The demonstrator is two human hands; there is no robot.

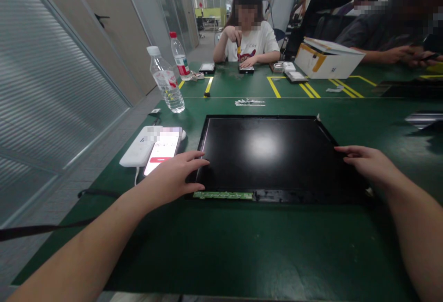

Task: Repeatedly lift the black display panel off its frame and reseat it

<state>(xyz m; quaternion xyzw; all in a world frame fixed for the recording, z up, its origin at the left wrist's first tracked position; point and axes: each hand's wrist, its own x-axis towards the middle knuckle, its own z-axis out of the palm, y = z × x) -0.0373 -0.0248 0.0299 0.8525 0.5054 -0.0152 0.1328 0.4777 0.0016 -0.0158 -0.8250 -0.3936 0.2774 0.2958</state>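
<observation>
A black LCD screen panel point(235, 154) lies face up on the green table, with a glare spot on its surface. A narrow green circuit board point(223, 196) runs along the left part of its near edge. My left hand point(180, 172) grips the panel's left side, its thumb near the front corner and its fingertips over the rim. On the opposite side, my right hand point(367, 163) holds the right edge with its fingers near the rim; part of its grip is hidden.
A lit phone point(162, 147) leans on a white device point(138, 147) left of the panel. Two water bottles point(168, 82) stand behind them. Across the green table point(242, 246), a person point(252, 39) works on a hard drive point(246, 69). A white box point(327, 59) sits at the far right.
</observation>
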